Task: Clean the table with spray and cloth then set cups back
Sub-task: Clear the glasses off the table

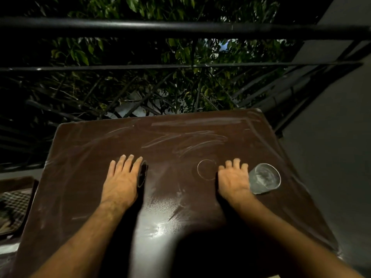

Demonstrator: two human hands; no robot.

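Observation:
A dark brown table [84,157] carries pale wipe streaks and a round ring mark [206,169]. My left hand [122,177] lies palm down on it with straight fingers. Its index finger side touches a dark cup [143,173], and the thumb is hidden. My right hand [232,177] rests palm down to the right of the ring mark, its fingers slightly bent. A clear glass cup [264,178] stands against that hand's little-finger side, outside its grasp. No spray bottle or cloth shows on the table.
A black metal railing [180,29] runs behind the table's far edge, with dark foliage beyond. A grey wall [331,157] is close on the right. At the left, lower than the table, sits a checked item [14,201] on a dark seat.

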